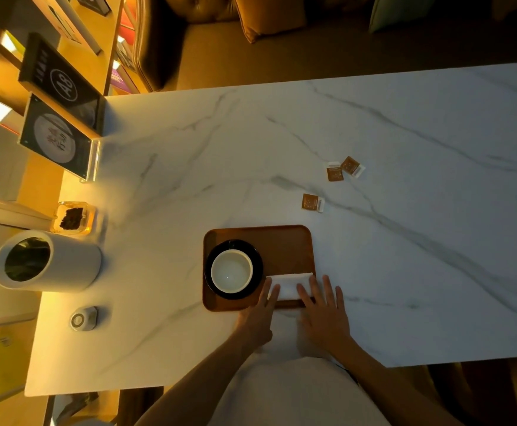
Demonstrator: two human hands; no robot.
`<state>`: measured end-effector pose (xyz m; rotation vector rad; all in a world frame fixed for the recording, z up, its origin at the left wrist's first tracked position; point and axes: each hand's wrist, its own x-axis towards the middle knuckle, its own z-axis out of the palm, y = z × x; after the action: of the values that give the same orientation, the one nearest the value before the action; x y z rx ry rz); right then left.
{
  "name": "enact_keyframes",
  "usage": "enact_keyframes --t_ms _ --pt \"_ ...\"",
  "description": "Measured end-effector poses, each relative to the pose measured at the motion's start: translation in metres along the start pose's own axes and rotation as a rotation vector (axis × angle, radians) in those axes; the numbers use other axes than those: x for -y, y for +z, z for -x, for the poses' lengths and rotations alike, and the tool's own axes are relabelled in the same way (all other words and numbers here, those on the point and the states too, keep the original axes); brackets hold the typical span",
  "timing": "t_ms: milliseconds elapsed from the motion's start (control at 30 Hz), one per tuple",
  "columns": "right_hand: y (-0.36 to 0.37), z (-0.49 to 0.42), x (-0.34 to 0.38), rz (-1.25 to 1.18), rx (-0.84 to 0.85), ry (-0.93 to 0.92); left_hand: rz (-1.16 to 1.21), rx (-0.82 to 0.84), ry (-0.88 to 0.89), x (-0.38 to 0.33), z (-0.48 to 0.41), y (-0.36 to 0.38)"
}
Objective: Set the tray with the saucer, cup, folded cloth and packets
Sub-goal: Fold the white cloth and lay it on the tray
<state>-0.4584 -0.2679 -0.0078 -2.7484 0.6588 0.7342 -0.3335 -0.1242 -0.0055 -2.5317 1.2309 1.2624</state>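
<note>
Warm amber light falls from 9 o'clock over a white marble table (404, 241), with dark cushioned seating beyond its far edge at 12 o'clock. A brown tray (281, 244) sits at the near middle. The black saucer (258, 272) fills its 9 o'clock half, and the white cup (232, 271) stands upright on it.

The folded cloth (291, 285) lies in the tray's 5 o'clock corner, its long axis running from 9 to 3 o'clock along the near rim. The left hand (258, 318) rests flat on the cloth's 9 o'clock end and the right hand (324, 315) on its 3 o'clock end. Both have straight, slightly spread fingers that press the cloth and grip nothing.

What is left, by my reading, is the packets. The nearest packet (312, 202) lies flat on the marble, just past the tray's far right corner. It is at about 12 o'clock from the right hand. A pair of packets (343, 169) lies further out towards 1 o'clock, the two touching or overlapping. All three are on the right hand's side, so that hand is the nearer one, and it would reach forward over the bare half of the tray.

Fingers cover both ends of the cloth and part of the near rim, so I cannot tell whether the cloth sits wholly inside the rim. The cup's handle is hard to make out against the dark saucer, and the print on the packets is too small to read.
</note>
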Motion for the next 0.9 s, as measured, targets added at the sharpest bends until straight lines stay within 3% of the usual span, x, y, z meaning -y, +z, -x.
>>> enact_keyframes --t_ms 133,267,700,900 --pt "0.004 0.003 0.004 -0.004 -0.026 -0.021 -0.067 -0.043 -0.025 -0.002 0.0 0.003" --pt "0.006 -0.001 0.0 0.011 0.049 -0.043 -0.076 -0.072 -0.031 -0.002 -0.001 0.007" --pt "-0.019 -0.005 0.0 0.013 0.118 -0.069 -0.062 -0.028 -0.081 -0.014 0.001 -0.012" --pt "-0.036 -0.014 -0.024 -0.149 0.041 -0.069 0.056 -0.237 -0.14 -0.029 0.004 -0.021"
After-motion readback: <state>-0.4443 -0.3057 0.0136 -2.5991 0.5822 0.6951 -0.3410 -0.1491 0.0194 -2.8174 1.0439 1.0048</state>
